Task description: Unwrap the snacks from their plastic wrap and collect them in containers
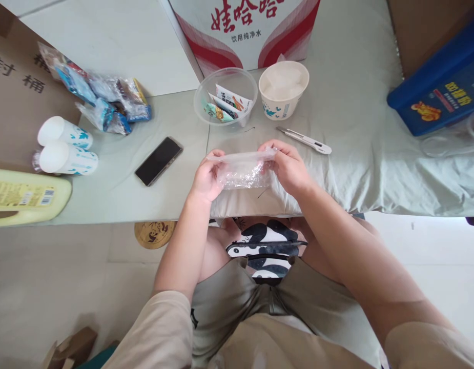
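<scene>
I've got a clear bag (242, 171) pinched between both hands, left hand (206, 177) at 9 o'clock, right hand (288, 166) at 3. Knife (304, 140) sits just past at 1, bowl (226, 97) and cup (283, 88) farther at 12.

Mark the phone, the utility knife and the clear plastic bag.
phone (159, 161), head view, middle of the dark screen.
utility knife (303, 140), head view, middle of the white handle.
clear plastic bag (242, 173), head view, its crinkled middle.
</scene>
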Demonstrator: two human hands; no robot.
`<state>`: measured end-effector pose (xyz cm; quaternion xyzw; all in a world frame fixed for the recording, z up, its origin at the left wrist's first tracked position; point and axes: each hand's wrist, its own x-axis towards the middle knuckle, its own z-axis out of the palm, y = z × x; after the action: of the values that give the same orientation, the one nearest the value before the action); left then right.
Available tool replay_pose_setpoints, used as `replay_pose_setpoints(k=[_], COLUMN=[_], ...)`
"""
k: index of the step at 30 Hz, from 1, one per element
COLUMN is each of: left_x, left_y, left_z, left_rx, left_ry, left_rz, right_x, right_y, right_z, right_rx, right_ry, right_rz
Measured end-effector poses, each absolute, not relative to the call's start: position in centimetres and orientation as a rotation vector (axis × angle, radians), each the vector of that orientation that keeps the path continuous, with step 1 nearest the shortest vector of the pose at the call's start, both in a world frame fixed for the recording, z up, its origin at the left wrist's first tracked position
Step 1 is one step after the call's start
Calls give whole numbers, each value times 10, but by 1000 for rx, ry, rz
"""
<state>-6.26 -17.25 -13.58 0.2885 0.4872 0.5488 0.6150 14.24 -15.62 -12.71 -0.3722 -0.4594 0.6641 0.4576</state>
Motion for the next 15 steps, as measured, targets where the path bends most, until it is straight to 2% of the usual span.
replay_pose_setpoints(k=[8, 15], left_x=[-64, -66], left_y=[-174, -177], left_z=[-130, -128], left_rx=[698, 652], left_ry=[1146, 1087], left_rz=[1156, 1218], right_x=[146, 147], right_y=[-155, -158], right_z=[-130, -132], right_rx=[-932, -846], right_ry=[-1175, -1250], right_rz=[1648, 1640])
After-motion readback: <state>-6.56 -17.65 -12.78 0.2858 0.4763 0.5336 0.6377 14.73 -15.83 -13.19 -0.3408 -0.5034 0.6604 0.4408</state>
